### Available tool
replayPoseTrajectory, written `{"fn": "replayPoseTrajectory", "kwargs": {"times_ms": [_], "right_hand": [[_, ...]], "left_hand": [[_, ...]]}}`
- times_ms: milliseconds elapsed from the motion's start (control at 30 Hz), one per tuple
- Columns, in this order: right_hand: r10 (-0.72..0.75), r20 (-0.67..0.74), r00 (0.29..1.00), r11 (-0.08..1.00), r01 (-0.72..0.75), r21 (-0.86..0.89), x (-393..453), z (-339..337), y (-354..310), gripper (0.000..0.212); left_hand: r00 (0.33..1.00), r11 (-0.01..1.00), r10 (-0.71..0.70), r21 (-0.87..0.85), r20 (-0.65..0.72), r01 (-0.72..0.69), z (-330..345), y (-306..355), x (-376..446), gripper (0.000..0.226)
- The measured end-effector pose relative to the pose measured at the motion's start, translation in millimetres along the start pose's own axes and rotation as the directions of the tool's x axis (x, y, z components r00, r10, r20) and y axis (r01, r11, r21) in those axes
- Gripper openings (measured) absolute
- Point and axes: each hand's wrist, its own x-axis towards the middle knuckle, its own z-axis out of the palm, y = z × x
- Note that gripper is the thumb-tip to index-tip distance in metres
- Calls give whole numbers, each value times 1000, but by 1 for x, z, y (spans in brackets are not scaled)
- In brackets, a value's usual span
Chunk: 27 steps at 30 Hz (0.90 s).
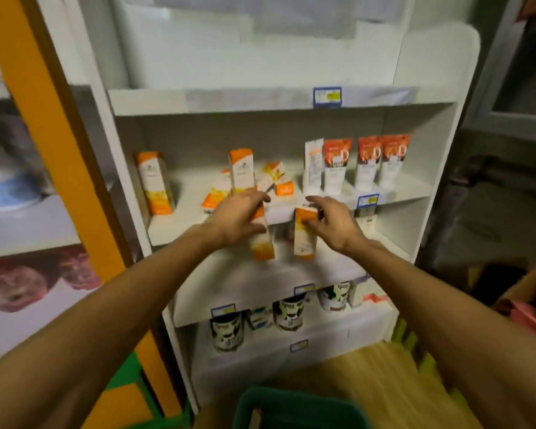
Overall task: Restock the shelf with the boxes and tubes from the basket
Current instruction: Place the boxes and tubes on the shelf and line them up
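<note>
My left hand (235,216) grips an orange-and-white box (263,243) upright, just in front of the middle shelf (180,224). My right hand (331,222) holds a second orange-and-white box (304,239) beside it. On the shelf behind stand two upright boxes of the same kind (154,182) (241,170), with several more lying tumbled (276,181) between them. Red-and-white tubes (365,162) stand in a row at the shelf's right end. The green basket (294,407) sits on the floor at the bottom edge of the view.
Lower shelves hold black-and-white cans (226,331) and small boxes. An orange post (44,125) and another display stand to the left. A dark cabinet (489,196) and a pink item (529,320) are at the right. The floor is wood.
</note>
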Motion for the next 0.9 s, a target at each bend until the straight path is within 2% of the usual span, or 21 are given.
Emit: {"fn": "replayPoseTrajectory", "kwargs": {"times_ms": [300, 667, 800, 900], "right_hand": [[-61, -145, 988, 988, 81, 134, 74, -36, -67, 48], [-48, -131, 990, 982, 71, 174, 122, 7, -81, 46], [-22, -138, 990, 985, 45, 166, 138, 22, -78, 47], [6, -88, 996, 991, 6, 135, 144, 30, -78, 60]], "left_hand": [[973, 997, 31, 79, -231, -13, -81, -14, 38, 54], [981, 989, -13, 140, -194, 41, -62, -42, 62, 45], [976, 985, -43, 157, -213, 77, -50, -58, 69, 48], [973, 968, -101, 203, -209, 144, -40, -68, 72, 60]]}}
